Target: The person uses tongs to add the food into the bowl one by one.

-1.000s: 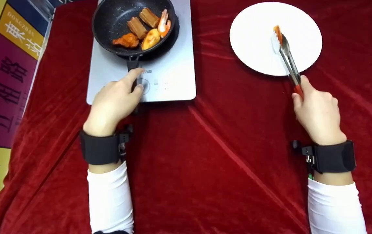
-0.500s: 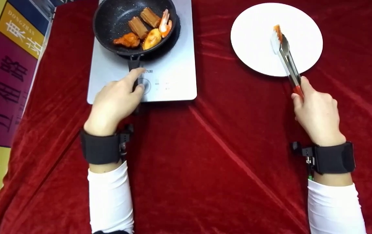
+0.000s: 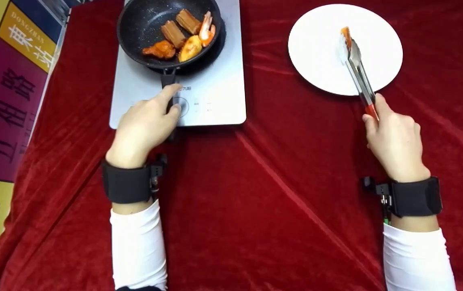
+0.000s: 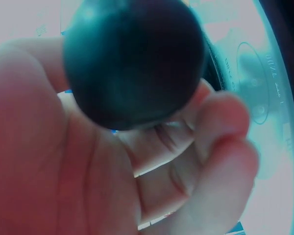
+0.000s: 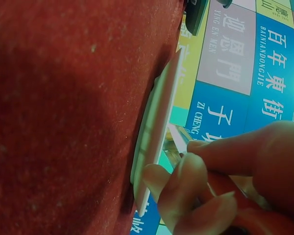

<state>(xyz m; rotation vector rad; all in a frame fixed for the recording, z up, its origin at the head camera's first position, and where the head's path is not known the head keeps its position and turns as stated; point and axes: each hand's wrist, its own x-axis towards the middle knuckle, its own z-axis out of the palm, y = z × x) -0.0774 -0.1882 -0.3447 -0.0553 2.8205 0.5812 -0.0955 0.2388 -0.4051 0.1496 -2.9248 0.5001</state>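
Observation:
My left hand grips the black handle of a frying pan; the handle's round end fills the left wrist view, with fingers curled beneath it. In the pan lie two brown ridged pieces, a reddish-brown piece, a yellow browned piece and a shrimp. Off to the right, my right hand holds metal tongs by their red grip. Their tips are over a white plate, around a small orange piece of food. Whether that piece touches the plate I cannot tell.
Under the pan is a silver induction cooker with a round control dial. Dark red cloth covers the table. Colourful panels with Chinese writing run along the left edge.
The tong tips have shifted slightly farther away over the plate, with the orange piece. My left hand keeps its grip on the pan handle, and the food in the pan has not moved.

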